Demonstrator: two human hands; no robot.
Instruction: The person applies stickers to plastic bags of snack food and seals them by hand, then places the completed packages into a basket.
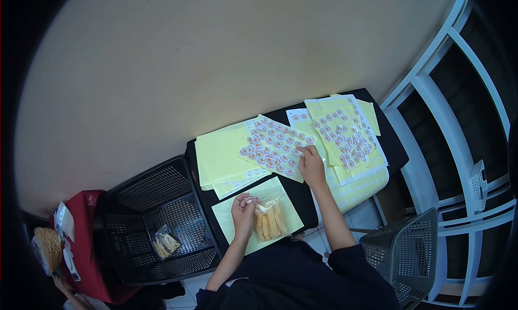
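My left hand (243, 217) is closed on the upper left edge of a clear plastic bag (271, 223) filled with pale yellow sticks of food. The bag rests on a light yellow sheet (225, 215) near the table's front edge. Farther up and to the right, my right hand (311, 165) touches a sheet of round stickers (272, 145). Its thumb and index finger look pinched together over one sticker; whether anything is between them is too small to make out.
More sticker sheets (345, 132) overlap at the table's right, and plain yellow sheets (221, 148) lie left. A black basket (186, 223) holds a filled bag (165, 244). A grey basket (415, 245) stands right. Another person's hand (61, 283) is near a red-covered table (89, 245).
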